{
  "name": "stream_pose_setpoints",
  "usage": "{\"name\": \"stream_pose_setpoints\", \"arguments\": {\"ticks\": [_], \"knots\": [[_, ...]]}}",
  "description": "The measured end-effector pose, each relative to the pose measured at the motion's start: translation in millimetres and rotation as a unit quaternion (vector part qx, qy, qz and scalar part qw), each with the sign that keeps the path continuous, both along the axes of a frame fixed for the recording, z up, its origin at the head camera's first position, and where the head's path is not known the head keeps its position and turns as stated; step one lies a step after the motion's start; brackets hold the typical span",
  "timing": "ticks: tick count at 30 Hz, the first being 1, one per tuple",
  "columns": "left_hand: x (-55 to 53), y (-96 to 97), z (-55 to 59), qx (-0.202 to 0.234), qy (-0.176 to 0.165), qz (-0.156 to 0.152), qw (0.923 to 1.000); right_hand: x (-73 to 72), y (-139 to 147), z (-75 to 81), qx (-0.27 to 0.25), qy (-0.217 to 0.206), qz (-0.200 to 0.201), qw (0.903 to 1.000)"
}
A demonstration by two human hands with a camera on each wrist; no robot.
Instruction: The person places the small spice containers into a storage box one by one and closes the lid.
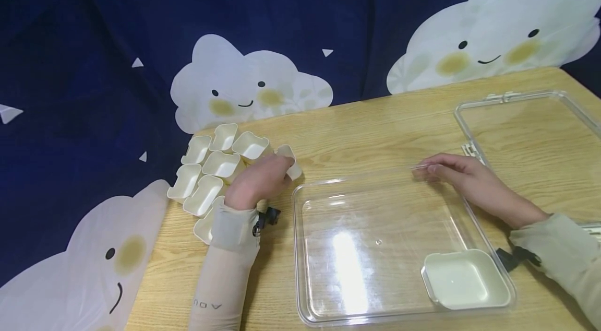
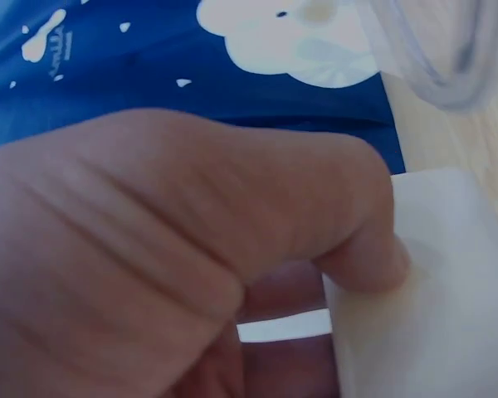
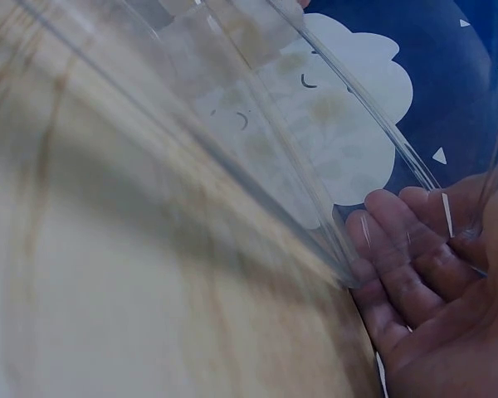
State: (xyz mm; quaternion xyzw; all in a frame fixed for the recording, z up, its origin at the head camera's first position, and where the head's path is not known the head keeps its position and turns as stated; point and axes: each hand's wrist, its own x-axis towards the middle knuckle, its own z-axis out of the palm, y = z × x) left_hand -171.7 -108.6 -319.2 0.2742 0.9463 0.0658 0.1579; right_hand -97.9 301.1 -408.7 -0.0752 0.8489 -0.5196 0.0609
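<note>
My left hand (image 1: pixel 260 179) pinches a small cream plastic container (image 1: pixel 295 170) at the right of a cluster of similar ones. Close up in the left wrist view, the thumb lies against the pale wall of that container (image 2: pixel 436 307). A large clear plastic box (image 1: pixel 375 315) sits on the table in front of me. Its far right corner is gripped by my right hand (image 1: pixel 462 177); in the right wrist view the fingers (image 3: pixel 407 257) lie against the clear wall. One cream container (image 1: pixel 465 279) stands inside the box at its near right corner.
Several cream containers (image 1: pixel 223 165) stand close together on the wooden table (image 1: pixel 357 132), left of the box. A clear lid with clips (image 1: pixel 462 111) lies at the right. Behind the table hangs a dark blue cloth (image 1: pixel 300 12) with cloud prints.
</note>
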Motion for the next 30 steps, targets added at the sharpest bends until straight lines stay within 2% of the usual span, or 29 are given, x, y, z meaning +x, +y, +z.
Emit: {"name": "stream_pose_setpoints", "arguments": {"ticks": [6,10,15,19,25,30], "knots": [[8.7,4.1,7.3,0.008,0.043,-0.014,0.9989,-0.2,0.5,-1.0,-0.008,0.01,0.017,0.9998],[16.1,7.6,12.3,0.01,0.084,-0.033,0.9959,-0.1,0.7,-1.5,-0.014,0.01,0.017,0.9997],[26.6,12.3,19.2,0.016,0.114,-0.048,0.9922,-1.0,1.5,-1.9,-0.018,0.019,0.027,0.9993],[34.5,16.6,23.4,0.017,0.128,-0.056,0.9901,-1.4,2.1,-1.7,-0.017,0.024,0.027,0.9992],[45.0,21.4,29.0,0.033,0.124,-0.062,0.9899,-0.8,2.1,-1.5,-0.006,0.026,0.024,0.9994],[51.8,24.9,32.8,0.035,0.133,-0.073,0.9877,-1.3,1.8,-1.4,-0.008,0.028,0.025,0.9993]]}}
